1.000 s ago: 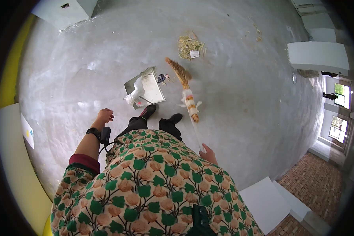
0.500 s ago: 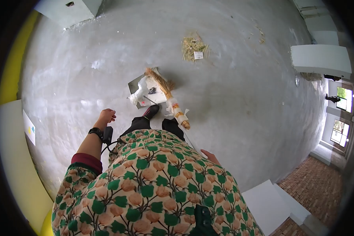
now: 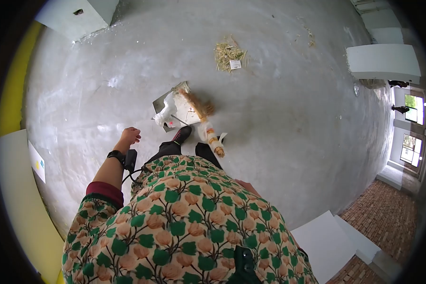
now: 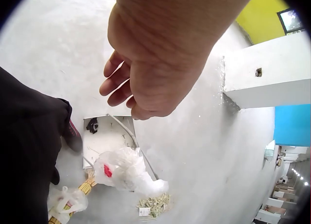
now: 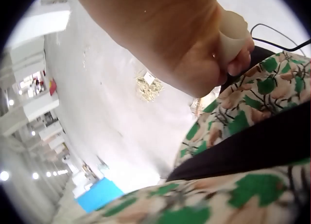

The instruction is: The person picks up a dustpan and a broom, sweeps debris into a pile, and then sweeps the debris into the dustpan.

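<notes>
The left hand point(image 3: 129, 136) hangs with loosely bent fingers and holds nothing; the left wrist view shows this hand point(image 4: 146, 73) above the floor. In the right wrist view the right hand point(image 5: 194, 58) curls round a pale tube point(image 5: 233, 34). Most of that hand point(image 3: 247, 186) is hidden by the patterned garment in the head view. A straw broom point(image 3: 204, 113), its lower shaft wrapped in white plastic, reaches over the dustpan point(image 3: 189, 117). A white plastic bag point(image 3: 165, 111) lies at the dustpan's left side. Inside the dustpan point(image 4: 99, 142) is a small dark item point(image 4: 92, 125).
Beyond the dustpan, a straw pile point(image 3: 228, 56) with a white label lies on the grey floor point(image 3: 279, 113). The dark shoe point(image 3: 181, 134) stands close to the dustpan. White blocks point(image 3: 383, 61) and a brick-paved area point(image 3: 383, 217) are at the right.
The broom has swung left from the floor to over the dustpan. The dark item has gone from beside the dustpan into it. The right hand has drawn back behind the garment.
</notes>
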The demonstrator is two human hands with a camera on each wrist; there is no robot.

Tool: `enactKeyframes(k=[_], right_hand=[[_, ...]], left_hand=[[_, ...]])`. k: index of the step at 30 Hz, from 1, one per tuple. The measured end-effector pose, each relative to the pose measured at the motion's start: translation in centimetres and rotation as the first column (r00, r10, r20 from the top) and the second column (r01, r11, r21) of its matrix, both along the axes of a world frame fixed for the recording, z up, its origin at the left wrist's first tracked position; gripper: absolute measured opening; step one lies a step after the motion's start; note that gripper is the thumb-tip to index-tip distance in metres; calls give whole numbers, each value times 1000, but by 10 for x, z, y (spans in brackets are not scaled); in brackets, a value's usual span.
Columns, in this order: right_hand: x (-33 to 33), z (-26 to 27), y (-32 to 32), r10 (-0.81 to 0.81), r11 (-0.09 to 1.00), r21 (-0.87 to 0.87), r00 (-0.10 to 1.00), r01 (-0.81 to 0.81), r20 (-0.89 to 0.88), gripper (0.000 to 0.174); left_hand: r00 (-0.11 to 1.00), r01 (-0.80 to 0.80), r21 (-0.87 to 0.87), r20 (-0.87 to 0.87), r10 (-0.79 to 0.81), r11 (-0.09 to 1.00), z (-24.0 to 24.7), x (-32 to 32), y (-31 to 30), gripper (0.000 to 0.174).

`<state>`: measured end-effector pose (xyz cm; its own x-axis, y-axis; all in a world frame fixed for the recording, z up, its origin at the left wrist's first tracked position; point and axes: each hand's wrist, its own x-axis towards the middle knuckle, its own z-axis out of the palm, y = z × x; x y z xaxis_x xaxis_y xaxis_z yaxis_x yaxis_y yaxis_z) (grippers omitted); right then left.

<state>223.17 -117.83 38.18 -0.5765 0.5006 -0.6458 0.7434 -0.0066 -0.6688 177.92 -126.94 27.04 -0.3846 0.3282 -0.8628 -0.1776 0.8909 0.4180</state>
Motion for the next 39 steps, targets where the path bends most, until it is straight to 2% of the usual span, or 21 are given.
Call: enactKeyframes(k=[1,5,6,8,10,15,17,18,20,21,23,24,26,28,30,31,33,34,35,36,39], right_hand=[[9,7,2,-128,951,-270,987,149,94,37],[-12,71,19,-130,960,-220,972,172,197,37],[-20,78,26,-177,940,-248,957,233,228,37],[-30,77,39,-228,914,-274,937,299,263,38],[-43,61,50,-389,827,-329,887,456,249,40],[-69,21,58,-401,797,-394,889,458,223,42],[-68,23,47,-379,777,-436,891,453,250,41],[-61,25,42,-286,861,-379,939,340,192,41],[-49,35,33,-203,907,-345,969,241,142,41],[-37,35,24,-195,909,-342,969,238,155,41],[-16,27,12,-161,981,-127,983,150,-89,41],[-25,42,17,-156,981,-126,984,145,-82,41],[-43,77,27,-352,836,-363,909,412,222,41],[-50,80,37,-350,836,-340,895,431,275,42],[-56,79,45,-348,832,-299,860,467,374,45],[-55,73,45,-354,830,-299,859,471,370,45],[-55,51,49,-227,972,1,929,237,293,43],[-57,46,55,-234,969,-2,928,245,289,43],[-61,41,64,-139,978,184,965,98,221,41],[-65,36,73,-24,928,371,985,-42,171,39],[-92,16,108,41,918,363,948,-160,315,36]], left_hand=[[1000,0,-23,5,0,1000,-7,-1,-4,17],[999,10,-16,49,-9,1000,-7,10,-10,17],[999,11,-18,51,-10,1000,-7,13,-10,17],[998,35,-35,60,-33,999,-8,16,-9,17],[997,61,-32,57,-59,998,-15,15,-8,18],[982,180,-57,-47,-183,982,-31,7,13,21],[845,450,5,-325,-424,893,-47,3,23,28],[849,448,9,-318,-422,894,-40,4,34,28],[768,547,-16,-389,-509,837,-30,14,58,40],[777,540,-9,-378,-503,842,-35,19,67,40],[692,634,-52,-407,-596,771,-42,24,82,42],[698,630,-48,-402,-593,775,-49,28,88,42],[586,741,-175,-302,-752,648,-62,38,101,47],[598,749,-139,-279,-751,648,-56,45,110,50],[685,671,-185,-218,-695,718,-41,51,117,52],[678,674,-221,-194,-709,705,-24,52,118,52],[681,649,-257,-225,-697,716,-36,48,109,52],[687,619,-290,-249,-683,729,-43,46,105,52],[706,602,-322,-213,-675,731,-28,44,106,50],[705,602,-332,-208,-678,727,-24,41,103,50],[717,557,-377,-231,-658,740,-17,25,93,48]])
